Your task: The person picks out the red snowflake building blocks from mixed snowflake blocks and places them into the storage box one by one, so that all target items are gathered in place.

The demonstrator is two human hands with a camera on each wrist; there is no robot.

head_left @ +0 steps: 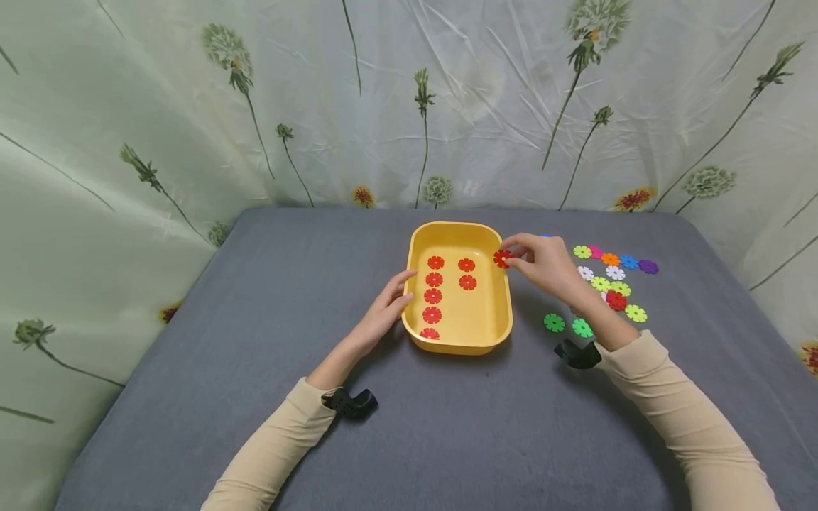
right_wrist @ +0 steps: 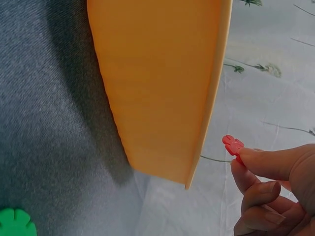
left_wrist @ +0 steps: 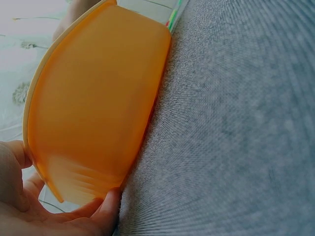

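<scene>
A yellow plastic bin stands on the table. Inside lie red snowflake discs: a column of several along its left side, with the nearest red disc partly hidden by the front wall, and a pair to their right. My left hand grips the bin's left side, fingers over the rim and against the outer wall. Between thumb and index finger, my right hand pinches another red snowflake disc above the bin's right rim. In the right wrist view this red disc appears edge-on at the fingertips.
To the right of the bin, loose discs are scattered, including a green disc, a purple disc, a blue disc and a red disc. Part of them is behind my right forearm. A flowered curtain hangs behind the grey table.
</scene>
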